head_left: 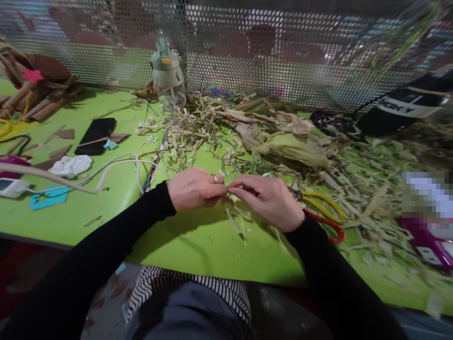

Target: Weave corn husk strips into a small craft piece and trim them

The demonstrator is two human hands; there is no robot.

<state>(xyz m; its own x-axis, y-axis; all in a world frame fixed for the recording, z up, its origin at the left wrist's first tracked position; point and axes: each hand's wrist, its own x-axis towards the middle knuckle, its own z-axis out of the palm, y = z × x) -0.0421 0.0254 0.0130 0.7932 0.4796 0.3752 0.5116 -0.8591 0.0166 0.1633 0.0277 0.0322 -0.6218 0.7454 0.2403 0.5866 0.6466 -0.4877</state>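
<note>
Bimanual fingertip work on fine plant fibre, viewed from the worker's head: the left hand [198, 189] and the right hand [267, 196] meet tip to tip over the table, each with thumb and forefinger pressed together, apparently on one narrow pale strand that the fingers largely hide. Below the join show several pale fibre strips [232, 222]; whether these hang from the grip or lie on the surface cannot be told. Good practice at such a grip, in our judgement, is to pinch close to the working point, keep both wrists low, and part or draw the fibre slowly along its grain, since dry strands are likely to snap under a jerk. Just beside the right wrist are scissor handles, a yellow loop [327, 197] and a red loop [339, 232]; one pair or two is unclear. Beyond the hands, a heap of shredded fibre [193, 125] adjoins a broad corn husk [297, 150]. The green tabletop [226, 259] also bears, toward the left, a white cable [136, 160], a crumpled white tissue [71, 166], a black smartphone [94, 139] and a bundle of brown sticks [30, 101]. A lidded drinking bottle [169, 78] stands at the rear, before a perforated screen [226, 61] that closes off the workplace.
</note>
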